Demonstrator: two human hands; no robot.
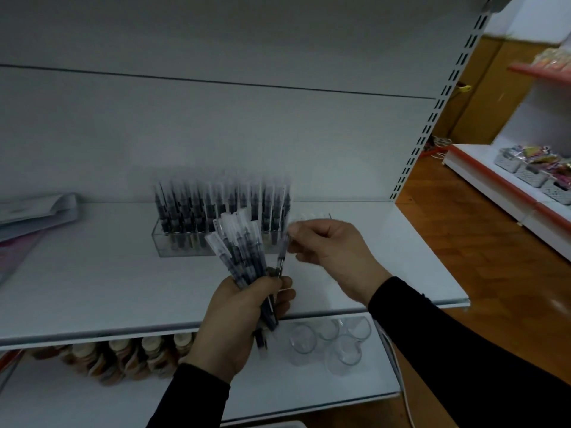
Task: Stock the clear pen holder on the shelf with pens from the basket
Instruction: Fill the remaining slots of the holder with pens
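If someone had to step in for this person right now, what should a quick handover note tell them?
Left hand: gripping a bundle of pens, caps up.
Right hand: pinching a single pen by its top, just in front of the clear pen holder.
Holder stands on the white shelf, already mostly full of upright pens; its right end looks empty.
Left to do: slot in the single pen, then the bundle. The basket is not in view.

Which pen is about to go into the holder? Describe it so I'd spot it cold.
Start at the clear pen holder on the white shelf, then drop to the two hands in front. The left hand clutches a fanned bundle; the single pen stands just right of it, apart from the fan, pinched at its top by the right hand.
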